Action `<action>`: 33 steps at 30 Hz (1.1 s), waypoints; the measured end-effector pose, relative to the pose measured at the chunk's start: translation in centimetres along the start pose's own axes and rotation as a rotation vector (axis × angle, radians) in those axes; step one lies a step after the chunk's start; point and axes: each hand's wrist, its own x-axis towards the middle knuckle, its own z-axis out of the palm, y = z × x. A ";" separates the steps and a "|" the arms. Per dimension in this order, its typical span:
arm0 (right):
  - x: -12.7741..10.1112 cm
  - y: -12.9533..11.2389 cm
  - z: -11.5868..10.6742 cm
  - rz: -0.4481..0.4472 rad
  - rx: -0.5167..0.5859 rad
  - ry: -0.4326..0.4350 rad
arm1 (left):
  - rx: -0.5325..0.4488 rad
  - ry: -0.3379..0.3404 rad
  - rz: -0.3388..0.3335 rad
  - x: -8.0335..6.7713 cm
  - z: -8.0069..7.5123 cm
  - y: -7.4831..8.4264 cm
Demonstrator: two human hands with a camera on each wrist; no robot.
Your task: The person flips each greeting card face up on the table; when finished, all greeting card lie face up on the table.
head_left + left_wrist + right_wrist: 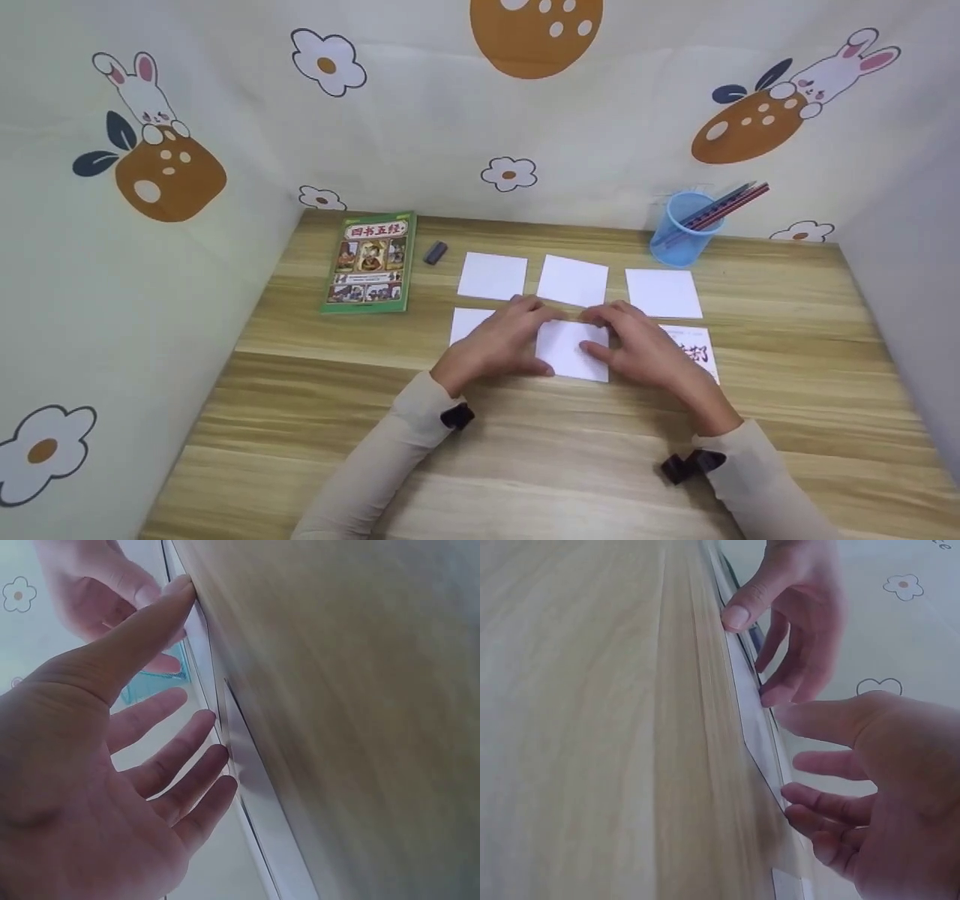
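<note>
A blank white square card (566,352) lies on the wooden table between the two hands, in the front row of cards. My left hand (504,341) is at its left side, thumb by the lower left corner and fingers near the upper one; in the left wrist view these fingers (199,765) are spread. From the right, my right hand (646,346) reaches over the card with its thumb, its fingers near the upper right corner. Partly under the left hand is another white card (466,324). A card with red characters (701,346) shows behind the right hand.
Three blank cards, a left one (493,276), a middle one (573,282) and a right one (664,292), form the back row. Further left are a green book (369,262) and a small dark eraser-like block (435,253). A blue cup (679,244) holds pencils at back right.
</note>
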 end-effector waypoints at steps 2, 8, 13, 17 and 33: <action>0.1 0.0 0.0 0.017 0.007 0.011 | -0.018 -0.006 0.010 0.3 0.0 -0.1; 0.7 -0.2 0.3 0.053 0.034 0.027 | -0.061 -0.015 0.043 0.6 0.1 -0.4; 1.1 -0.4 0.6 0.095 0.021 0.056 | -0.068 -0.026 0.034 0.5 0.2 -0.4; 1.3 -0.9 0.7 0.147 -0.002 0.080 | -0.063 -0.040 0.030 0.5 0.1 -0.4; 1.8 -1.3 0.2 0.133 0.071 0.053 | -0.139 0.024 0.064 0.5 0.0 -0.5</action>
